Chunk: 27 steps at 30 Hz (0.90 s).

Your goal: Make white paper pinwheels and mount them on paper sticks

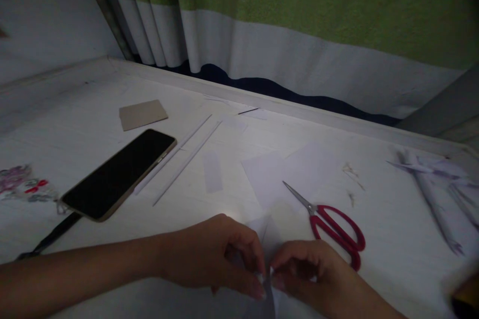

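A piece of thin white paper (270, 299) is held pinched near the bottom edge of the view, right of centre. It stands roughly upright, with a shaded grey face and a paler strip along its right side. Its lower end is cut off; any fold is unclear.

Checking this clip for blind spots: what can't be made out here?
All in the head view:
Paper: partly hidden by the left hand and right hand; bottom edge cuts it off.
Yellow-black thing: blurred, cut off by right edge.
Charm: left edge cuts it.
Black item: upper end hidden by phone.
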Each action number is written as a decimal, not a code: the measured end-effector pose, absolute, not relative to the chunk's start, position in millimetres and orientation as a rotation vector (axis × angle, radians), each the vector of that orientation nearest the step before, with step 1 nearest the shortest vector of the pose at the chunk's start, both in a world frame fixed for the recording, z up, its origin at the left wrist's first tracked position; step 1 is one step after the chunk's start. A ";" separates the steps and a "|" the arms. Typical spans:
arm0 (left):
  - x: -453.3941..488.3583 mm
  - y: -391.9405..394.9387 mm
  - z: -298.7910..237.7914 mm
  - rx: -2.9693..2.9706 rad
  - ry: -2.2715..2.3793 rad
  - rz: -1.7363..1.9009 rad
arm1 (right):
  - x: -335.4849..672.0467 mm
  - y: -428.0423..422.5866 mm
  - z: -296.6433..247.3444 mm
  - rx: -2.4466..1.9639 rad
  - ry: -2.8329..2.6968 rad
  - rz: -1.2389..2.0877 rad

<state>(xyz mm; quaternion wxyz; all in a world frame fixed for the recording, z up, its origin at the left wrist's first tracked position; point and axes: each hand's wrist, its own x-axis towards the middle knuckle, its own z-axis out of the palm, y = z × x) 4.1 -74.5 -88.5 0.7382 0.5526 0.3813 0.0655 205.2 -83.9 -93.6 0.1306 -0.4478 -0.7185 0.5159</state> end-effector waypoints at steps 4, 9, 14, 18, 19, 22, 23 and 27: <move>2.1 -75.8 -85.7 1.329 0.860 0.131 | 200.4 -90.7 -96.6 -1.354 -2.094 1.376; 1.5 -76.1 -83.2 1.470 0.877 0.126 | 195.5 -94.5 -89.7 -1.323 -2.126 1.190; 1.2 -77.0 -83.3 1.493 0.893 0.077 | 195.0 -98.2 -89.3 -1.321 -2.123 1.097; 0.2 -78.1 -82.4 1.504 0.885 0.041 | 194.2 -99.9 -91.1 -1.289 -2.085 1.072; 0.1 -78.2 -82.4 1.507 0.876 0.040 | 193.7 -99.9 -91.2 -1.271 -2.083 1.070; 0.2 -78.1 -83.2 1.512 0.853 0.061 | 192.7 -99.1 -90.6 -1.215 -2.109 1.076; 0.3 -78.1 -83.6 1.514 0.853 0.070 | 192.5 -98.7 -90.5 -1.200 -2.116 1.078; 0.6 -78.9 -84.3 1.507 0.880 0.087 | 192.6 -97.7 -91.2 -1.161 -2.091 1.085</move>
